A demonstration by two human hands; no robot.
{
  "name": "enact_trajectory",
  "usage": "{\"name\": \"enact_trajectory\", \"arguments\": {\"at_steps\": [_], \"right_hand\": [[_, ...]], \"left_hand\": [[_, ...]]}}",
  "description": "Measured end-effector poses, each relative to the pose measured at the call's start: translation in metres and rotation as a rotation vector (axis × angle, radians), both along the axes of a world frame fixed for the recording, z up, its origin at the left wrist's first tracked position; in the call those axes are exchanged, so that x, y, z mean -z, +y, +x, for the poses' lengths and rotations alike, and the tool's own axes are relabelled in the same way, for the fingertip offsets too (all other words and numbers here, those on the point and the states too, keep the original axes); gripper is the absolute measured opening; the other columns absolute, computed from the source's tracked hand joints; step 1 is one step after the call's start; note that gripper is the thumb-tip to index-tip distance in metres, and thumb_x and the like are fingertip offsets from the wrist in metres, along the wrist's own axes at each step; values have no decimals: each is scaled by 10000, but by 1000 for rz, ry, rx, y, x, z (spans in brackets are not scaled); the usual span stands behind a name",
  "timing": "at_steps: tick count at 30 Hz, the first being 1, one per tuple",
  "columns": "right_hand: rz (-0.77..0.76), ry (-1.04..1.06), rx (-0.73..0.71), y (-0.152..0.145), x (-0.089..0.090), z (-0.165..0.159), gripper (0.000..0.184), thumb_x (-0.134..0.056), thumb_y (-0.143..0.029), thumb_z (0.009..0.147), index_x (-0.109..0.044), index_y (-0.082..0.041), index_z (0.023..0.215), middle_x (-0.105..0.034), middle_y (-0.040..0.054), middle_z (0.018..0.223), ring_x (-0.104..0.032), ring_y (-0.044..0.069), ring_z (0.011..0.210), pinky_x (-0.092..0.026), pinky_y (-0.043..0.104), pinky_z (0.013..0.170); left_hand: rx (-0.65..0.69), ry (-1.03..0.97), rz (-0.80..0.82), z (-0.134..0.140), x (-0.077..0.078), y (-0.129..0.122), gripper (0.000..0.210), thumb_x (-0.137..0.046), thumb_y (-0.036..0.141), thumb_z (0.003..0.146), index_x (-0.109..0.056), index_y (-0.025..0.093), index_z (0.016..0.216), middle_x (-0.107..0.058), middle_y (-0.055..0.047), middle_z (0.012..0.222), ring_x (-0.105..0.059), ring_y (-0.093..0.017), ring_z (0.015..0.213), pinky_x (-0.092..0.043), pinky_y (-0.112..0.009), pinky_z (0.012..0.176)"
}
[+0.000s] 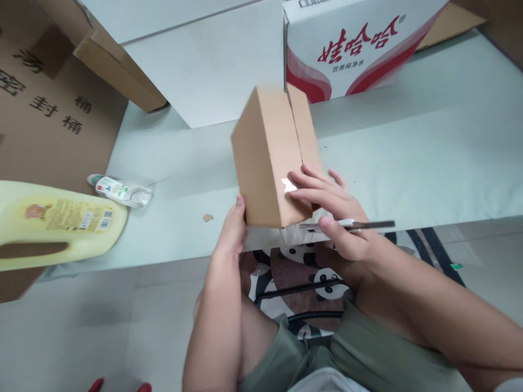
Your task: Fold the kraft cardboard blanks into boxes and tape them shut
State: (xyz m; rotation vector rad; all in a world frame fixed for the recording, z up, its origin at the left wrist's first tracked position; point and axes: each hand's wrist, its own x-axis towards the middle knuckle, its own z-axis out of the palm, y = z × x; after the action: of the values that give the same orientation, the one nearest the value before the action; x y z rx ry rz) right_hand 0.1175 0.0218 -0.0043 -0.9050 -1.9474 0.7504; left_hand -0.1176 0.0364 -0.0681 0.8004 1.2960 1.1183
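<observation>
A small brown cardboard box is tilted over the front of the table, with a seam down its upper face and an irregular white patch near its lower end. My left hand grips its lower left edge, thumb up along the side. The fingers of my right hand lie stretched over the box's near right part, by the patch. In that same hand, by the thumb, a thin, flat metallic tool is held crosswise; its exact kind is unclear, and the palm partly hides it.
A pale green cloth covers the table. At left are a yellow jug, a clear bottle and a large carton. White cartons and a red-printed one stand behind. A brown scrap lies nearby.
</observation>
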Motion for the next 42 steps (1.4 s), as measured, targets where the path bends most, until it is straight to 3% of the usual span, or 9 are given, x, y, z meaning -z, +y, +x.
{"name": "enact_trajectory", "arguments": {"at_steps": [7,11,15,18,21,23,25,31,42], "right_hand": [[99,-10,-21,7,1,15,472,-386,-531,992,-701,-306,1262,-648,56,1419,-473,330,1447,-345,576,1202],[107,51,-61,11,6,13,430,-443,-503,979,-710,-305,1252,-630,69,1421,-508,321,1414,-413,534,1176],[114,76,-140,8,6,1,407,-469,-493,967,-693,-329,1265,-649,47,1396,-486,339,1428,-345,576,1211],[-36,232,-34,6,2,-3,411,-451,-566,946,-700,-329,1170,-673,51,1345,-524,346,1390,-387,599,1171],[-195,518,214,10,-2,4,378,-449,-636,916,-650,-316,913,-731,51,857,-726,301,946,-555,556,927],[-359,613,245,16,-2,10,391,-477,-669,887,-537,-301,773,-492,-32,475,-564,205,462,-547,431,592],[-556,642,163,24,2,13,441,-497,-727,825,-456,-292,764,-290,-99,377,-288,131,302,-366,324,404],[-661,708,233,41,20,0,354,-590,-539,820,-333,-295,828,-429,-108,475,-304,116,343,-257,261,371],[-597,661,220,50,35,11,296,-609,-440,833,-585,-279,1080,-749,20,904,-733,196,731,-570,352,623]], "left_hand": [[158,196,88,1,-3,-8,627,-655,641,848,-627,240,1329,-702,-146,1295,-653,-340,1225,-573,-499,958],[-156,461,712,9,-7,-13,610,-573,669,884,-522,357,1406,-563,-79,1491,-450,-308,1461,-414,-538,1163],[10,628,1115,24,-13,-18,472,-391,625,970,-526,413,1369,-479,-11,1559,-394,-257,1499,-329,-514,1235],[-55,729,1103,29,-7,-15,530,-444,687,921,-519,327,1302,-478,-91,1533,-451,-322,1447,-381,-576,1171],[-131,764,1048,29,3,-10,611,-410,783,871,-527,285,1207,-523,-123,1457,-448,-353,1435,-338,-609,1171],[-164,745,1030,29,7,-7,614,-388,792,870,-516,287,1194,-519,-122,1451,-432,-352,1443,-322,-605,1176],[-187,745,1025,31,9,-7,614,-365,796,873,-510,291,1191,-517,-119,1445,-428,-347,1443,-325,-599,1174],[-198,734,1090,34,9,-7,564,-372,743,904,-492,318,1255,-507,-92,1450,-449,-320,1428,-350,-562,1175],[-175,687,1101,33,9,-5,490,-421,649,924,-486,329,1288,-471,-79,1505,-397,-317,1469,-313,-558,1197]]}}
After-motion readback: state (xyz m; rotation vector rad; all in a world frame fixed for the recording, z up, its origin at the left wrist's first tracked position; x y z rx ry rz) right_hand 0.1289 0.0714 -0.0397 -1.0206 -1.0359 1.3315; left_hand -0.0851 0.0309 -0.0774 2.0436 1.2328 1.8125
